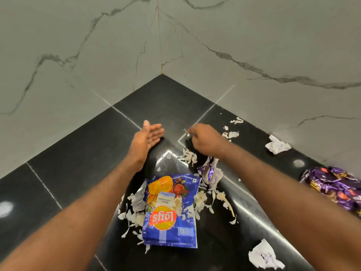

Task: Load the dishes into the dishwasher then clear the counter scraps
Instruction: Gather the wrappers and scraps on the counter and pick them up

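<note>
Black tiled counter (pixel 78 163) meets veined marble walls (pixel 97 55) at its far corner. Peel scraps (pixel 188 156), a blue chip bag (pixel 170 212) and purple wrappers (pixel 336 186) litter its middle and right edge. The left hand (pixel 145 138) has an open grip; the right hand (pixel 203 139) pinches a small scrap (pixel 188 133).

A black tiled counter (pixel 78 163) is seen meeting grey marbled walls (pixel 97 55) in a corner at twelve o'clock. A blue chip packet (pixel 170 216) lies flat at six o'clock, with pale peel scraps (pixel 188 156) scattered around and on it. The left hand (pixel 148 137) is held above the counter at eleven o'clock of the packet, fingers straight, palm turned toward the right hand (pixel 203 139). At one o'clock that hand's fingers are curled, and a small scrap (pixel 186 132) is pinched at their tips. A small purple wrapper (pixel 209 173) lies beneath its wrist. A larger purple wrapper (pixel 332 186) is seen at three o'clock, a crumpled paper (pixel 277 144) at two o'clock, and a second crumpled paper (pixel 263 255) at five o'clock.
</note>
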